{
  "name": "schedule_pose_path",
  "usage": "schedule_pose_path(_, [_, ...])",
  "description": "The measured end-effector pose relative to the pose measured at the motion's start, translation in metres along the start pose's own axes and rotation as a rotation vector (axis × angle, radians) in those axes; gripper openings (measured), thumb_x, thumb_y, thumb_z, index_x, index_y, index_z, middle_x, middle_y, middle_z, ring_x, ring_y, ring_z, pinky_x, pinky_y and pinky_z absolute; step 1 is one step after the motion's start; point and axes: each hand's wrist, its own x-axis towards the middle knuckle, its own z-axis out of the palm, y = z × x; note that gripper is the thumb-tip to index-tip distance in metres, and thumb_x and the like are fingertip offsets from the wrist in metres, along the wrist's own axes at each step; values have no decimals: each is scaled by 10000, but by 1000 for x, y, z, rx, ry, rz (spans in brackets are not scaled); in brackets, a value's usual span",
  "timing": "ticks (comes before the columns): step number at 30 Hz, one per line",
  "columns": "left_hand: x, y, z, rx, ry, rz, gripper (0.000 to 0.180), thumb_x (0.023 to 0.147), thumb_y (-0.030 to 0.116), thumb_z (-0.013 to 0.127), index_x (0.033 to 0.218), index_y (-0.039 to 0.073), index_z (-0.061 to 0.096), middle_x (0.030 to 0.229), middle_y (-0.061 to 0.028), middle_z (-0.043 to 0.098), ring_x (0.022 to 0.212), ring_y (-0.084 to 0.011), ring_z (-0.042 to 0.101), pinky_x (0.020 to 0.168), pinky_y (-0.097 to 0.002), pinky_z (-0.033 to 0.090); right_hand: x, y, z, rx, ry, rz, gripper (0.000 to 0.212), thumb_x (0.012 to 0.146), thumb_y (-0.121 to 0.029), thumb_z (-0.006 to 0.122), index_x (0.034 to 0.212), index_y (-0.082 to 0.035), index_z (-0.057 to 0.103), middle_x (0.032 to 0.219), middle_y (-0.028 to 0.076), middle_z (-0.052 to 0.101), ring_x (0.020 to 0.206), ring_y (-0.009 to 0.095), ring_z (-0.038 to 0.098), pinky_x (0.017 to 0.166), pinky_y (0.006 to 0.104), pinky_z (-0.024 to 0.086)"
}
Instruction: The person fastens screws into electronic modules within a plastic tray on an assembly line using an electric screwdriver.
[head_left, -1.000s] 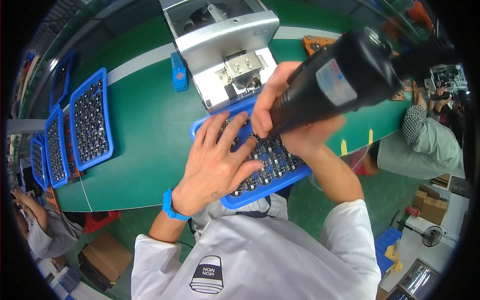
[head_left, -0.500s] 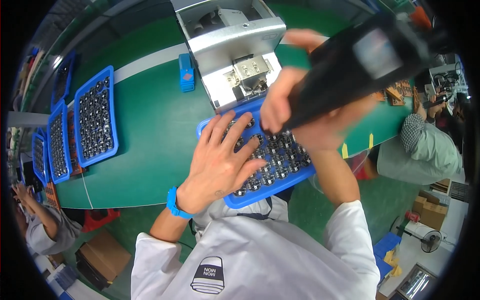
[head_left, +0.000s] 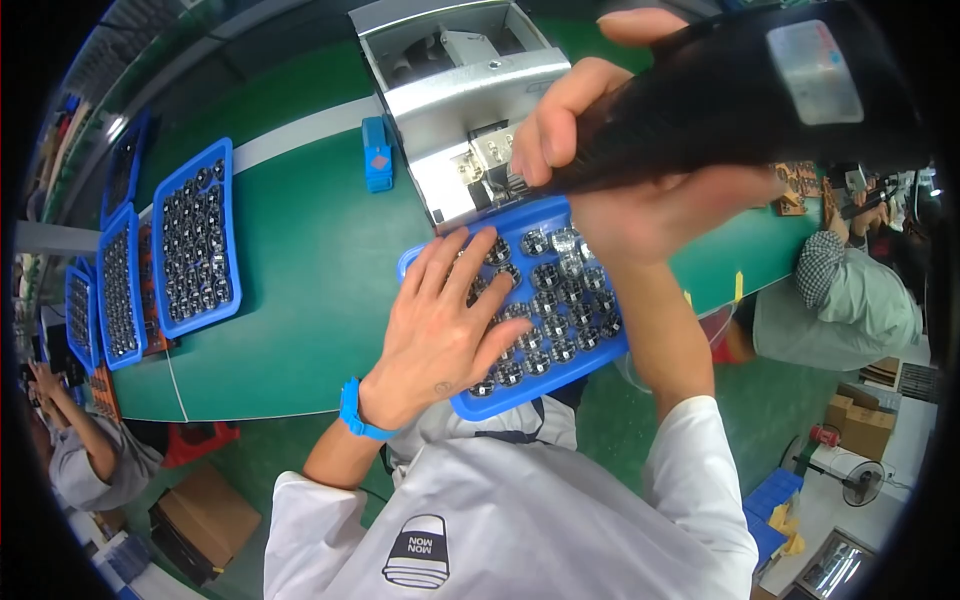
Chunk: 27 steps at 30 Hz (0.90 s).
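Within grip of R hand (head_left: 650,205) lies narrow end of blk tool (head_left: 715,100).

The black tool (head_left: 715,105) has lifted from the blue tray (head_left: 550,379).

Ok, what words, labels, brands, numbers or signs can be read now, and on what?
Pale grey garment: lettering in a cup-shaped emblem; wording not copied here.
Black handheld power tool: pale label, print too blurred to read.
Small blue case: reddish diamond sign, no readable words.
Round black parts in the blue tray: tiny white marks, too small to read.
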Motion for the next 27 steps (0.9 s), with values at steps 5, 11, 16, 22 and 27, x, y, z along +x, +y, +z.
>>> schedule_pose_path(5, [0,0,1,-16,4,1,379,810,329,689,1005,4,674,1303,-232,497,1221,-400,442,1046,-493,343,-3,2,6,110,43,-92,797,901,-649,436,1188,92,496,695,124,605,536,131,547,474,242,432])
schedule_pose_path(11, [0,1,1,-7,12,10,377,809,329,690,1005,7,676,1297,-230,503,1223,-401,445,1048,-492,342,0,-13,7,208,75,-21,1025,763,-877,311,1263,15,386,649,68,562,502,106,519,467,225,420])
schedule_pose_path(16, [0,1,-1,-2,8,-3,377,809,328,690,1008,8,677,1298,-229,502,1228,-399,441,1051,-489,341,2,-17,4,57,63,18,1101,655,-935,323,1306,-48,349,679,113,525,523,197,527,526,332,473])
schedule_pose_path(22, [1,2,-1,-1,0,-2,373,812,322,688,1014,9,674,1303,-228,497,1232,-397,436,1053,-486,337,0,-14,-2,108,-12,-18,1086,670,-931,316,1311,-55,340,685,106,529,538,200,530,544,341,478])
schedule_pose_path(27, [1,2,-1,0,-9,-7,372,813,317,685,1023,10,671,1306,-228,495,1233,-395,435,1053,-486,334,-1,-16,-3,149,58,75,1062,689,-921,324,1308,-57,338,682,104,531,530,193,526,550,337,485])
